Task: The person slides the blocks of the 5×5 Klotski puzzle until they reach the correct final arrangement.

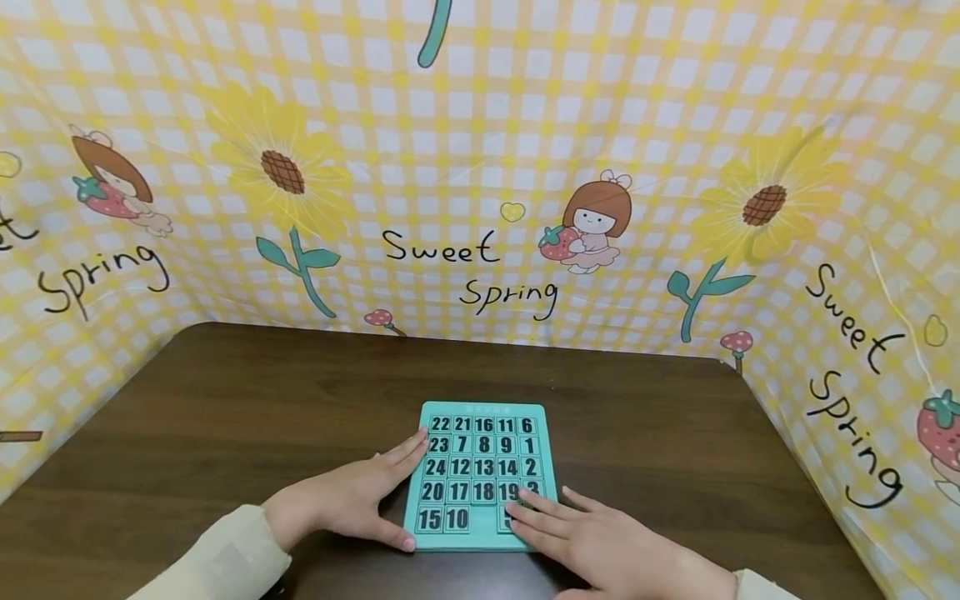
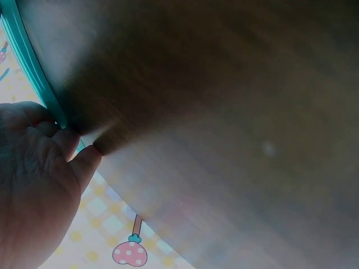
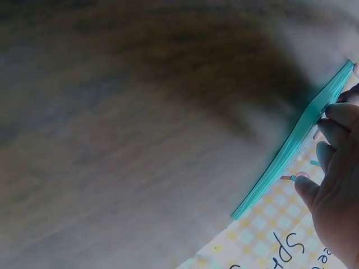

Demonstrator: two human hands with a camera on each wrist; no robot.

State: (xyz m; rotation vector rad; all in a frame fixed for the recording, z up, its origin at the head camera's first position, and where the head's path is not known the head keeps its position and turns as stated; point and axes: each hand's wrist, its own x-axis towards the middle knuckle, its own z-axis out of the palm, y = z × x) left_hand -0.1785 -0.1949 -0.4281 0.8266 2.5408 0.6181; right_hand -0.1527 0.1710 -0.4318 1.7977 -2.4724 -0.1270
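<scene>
A turquoise sliding number puzzle [image 1: 483, 546] lies flat on the table, its numbered tiles in rows. Its bottom row shows a gap between the 10 tile [image 1: 457, 519] and a partly covered tile that looks like a 5. My left hand [image 1: 345, 500] rests along the puzzle's left edge, fingers stretched toward the top and thumb at the lower left corner. Over the lower right tiles lies my right hand [image 1: 600, 537], fingers extended, fingertips on the partly covered tile and beside the 19 tile [image 1: 508, 492]. It hides the bottom right corner. Both wrist views show fingers at the puzzle's turquoise edge [image 3: 291, 143].
The dark brown wooden table [image 1: 300, 392] spreads around the puzzle. A yellow checked cloth [image 1: 450, 167] with sunflowers, strawberries and "Sweet Spring" lettering rises behind it and along both sides.
</scene>
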